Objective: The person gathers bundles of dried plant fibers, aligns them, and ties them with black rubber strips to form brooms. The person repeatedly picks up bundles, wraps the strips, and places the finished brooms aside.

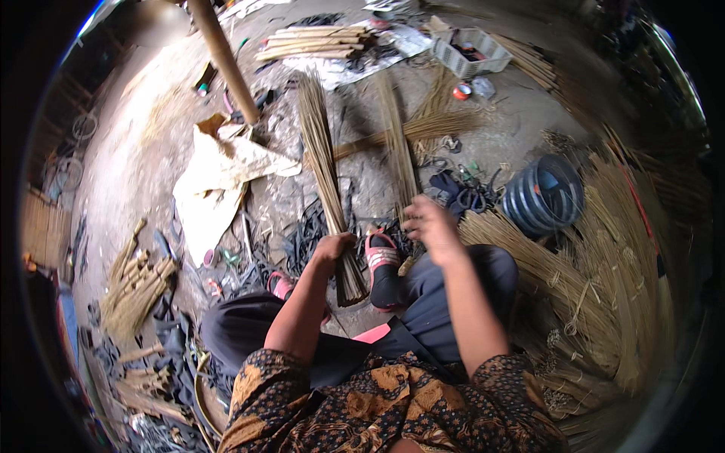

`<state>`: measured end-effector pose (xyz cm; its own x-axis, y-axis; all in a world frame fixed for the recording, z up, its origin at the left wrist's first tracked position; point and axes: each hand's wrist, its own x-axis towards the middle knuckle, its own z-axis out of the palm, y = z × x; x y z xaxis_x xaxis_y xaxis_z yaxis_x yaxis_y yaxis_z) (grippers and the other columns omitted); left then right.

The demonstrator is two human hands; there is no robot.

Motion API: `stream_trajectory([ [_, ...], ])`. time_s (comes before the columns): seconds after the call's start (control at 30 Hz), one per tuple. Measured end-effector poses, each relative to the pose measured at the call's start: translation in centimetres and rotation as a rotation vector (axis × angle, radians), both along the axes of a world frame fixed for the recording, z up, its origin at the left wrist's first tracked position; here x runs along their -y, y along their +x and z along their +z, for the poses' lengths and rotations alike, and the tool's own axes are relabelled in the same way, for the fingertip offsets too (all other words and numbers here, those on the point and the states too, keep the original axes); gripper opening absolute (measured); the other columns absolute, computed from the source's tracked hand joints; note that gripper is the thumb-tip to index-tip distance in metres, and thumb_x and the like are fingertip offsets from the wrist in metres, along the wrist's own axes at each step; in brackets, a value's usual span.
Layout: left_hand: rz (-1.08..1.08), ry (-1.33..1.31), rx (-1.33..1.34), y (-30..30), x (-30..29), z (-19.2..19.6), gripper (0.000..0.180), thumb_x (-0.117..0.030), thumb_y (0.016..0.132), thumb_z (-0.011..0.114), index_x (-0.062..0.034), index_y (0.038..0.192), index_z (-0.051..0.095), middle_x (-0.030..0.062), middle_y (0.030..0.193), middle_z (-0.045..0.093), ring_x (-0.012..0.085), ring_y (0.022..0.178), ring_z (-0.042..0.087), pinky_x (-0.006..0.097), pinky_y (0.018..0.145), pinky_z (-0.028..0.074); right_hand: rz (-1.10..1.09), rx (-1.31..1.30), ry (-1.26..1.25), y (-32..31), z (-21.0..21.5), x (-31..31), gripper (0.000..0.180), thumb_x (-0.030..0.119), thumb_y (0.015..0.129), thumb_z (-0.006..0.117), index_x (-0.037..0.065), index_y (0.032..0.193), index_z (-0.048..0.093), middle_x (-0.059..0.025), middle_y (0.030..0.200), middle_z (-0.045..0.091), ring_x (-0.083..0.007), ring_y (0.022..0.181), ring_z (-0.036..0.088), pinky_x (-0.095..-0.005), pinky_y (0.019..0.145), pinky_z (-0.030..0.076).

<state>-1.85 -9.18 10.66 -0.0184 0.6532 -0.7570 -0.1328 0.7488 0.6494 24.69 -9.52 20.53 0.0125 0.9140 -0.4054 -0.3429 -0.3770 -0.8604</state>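
A long bundle of thin, straw-coloured broom sticks (319, 151) stands out from my left hand (334, 248), which is closed round it near its thick lower end. The bundle's butt end shows below the fist, between my feet. My right hand (432, 226) is raised over my right knee, blurred, with its fingers apart. A thinner bundle of sticks (396, 143) runs up from beside those fingertips; whether they touch it is unclear. Farther off, another bundle of sticks (430, 130) lies crosswise on the ground behind the thinner one.
Dark rubber strips (306, 230) litter the ground by my feet. To the right are a ribbed dark bucket (542, 198) and large heaps of sticks (596, 279). A pale sack (215, 185) lies left, near a wooden post (225, 64). Farther away stand a plastic crate (470, 54) and stacked poles (313, 41).
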Motion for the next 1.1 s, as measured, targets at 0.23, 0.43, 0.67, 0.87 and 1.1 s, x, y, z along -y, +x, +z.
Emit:
stream_trajectory([
  [0.23,-0.142,-0.085,-0.109,-0.9,4.2,-6.7,0.039,-0.028,0.080,0.086,0.0017,0.102,0.077,0.0107,0.089,0.073,0.0222,0.073,0.069,0.042,0.065,0.055,0.547,0.357,-0.296,-12.4,-15.1,2.0,0.060,0.065,0.097,0.064,0.005,0.096,0.069,-0.0030,0.085,0.063,-0.0163,0.080,0.060,-0.0333,0.071,0.049],
  [0.43,-0.240,0.139,0.155,-1.7,5.8,-6.9,0.027,-0.015,0.082,0.084,-0.0013,0.104,0.075,0.0057,0.097,0.075,0.0165,0.083,0.068,0.036,0.075,0.056,0.517,0.316,-0.266,-12.7,-17.8,2.4,0.062,0.048,0.082,0.085,-0.006,0.107,0.069,-0.0139,0.096,0.073,-0.0200,0.086,0.069,-0.0354,0.071,0.054],
  [0.67,0.008,-0.078,0.369,-3.5,6.4,-4.6,0.040,-0.011,0.090,0.081,-0.0022,0.127,0.067,0.0144,0.114,0.076,0.0270,0.099,0.076,0.044,0.089,0.063,0.430,-0.011,-0.387,-12.7,-17.0,2.2,0.041,0.030,0.091,0.079,-0.001,0.116,0.071,-0.0119,0.098,0.074,-0.0211,0.085,0.072,-0.0380,0.076,0.059],
  [0.87,0.001,-0.052,0.408,-3.6,6.3,-4.3,0.040,-0.011,0.093,0.077,-0.0010,0.130,0.066,0.0160,0.115,0.075,0.0274,0.097,0.076,0.045,0.087,0.064,0.357,-0.044,-0.502,-12.4,-15.7,1.9,0.032,0.023,0.088,0.083,0.005,0.113,0.073,-0.0089,0.102,0.074,-0.0203,0.090,0.072,-0.0412,0.077,0.061],
  [1.1,0.005,-0.067,0.355,-3.5,6.4,-5.0,0.034,-0.010,0.094,0.072,-0.0009,0.126,0.069,0.0168,0.110,0.076,0.0286,0.089,0.077,0.048,0.081,0.065,0.391,0.032,-0.476,-12.1,-15.4,1.9,0.046,0.028,0.083,0.084,-0.001,0.117,0.071,-0.0149,0.104,0.075,-0.0248,0.092,0.073,-0.0423,0.084,0.059],
])
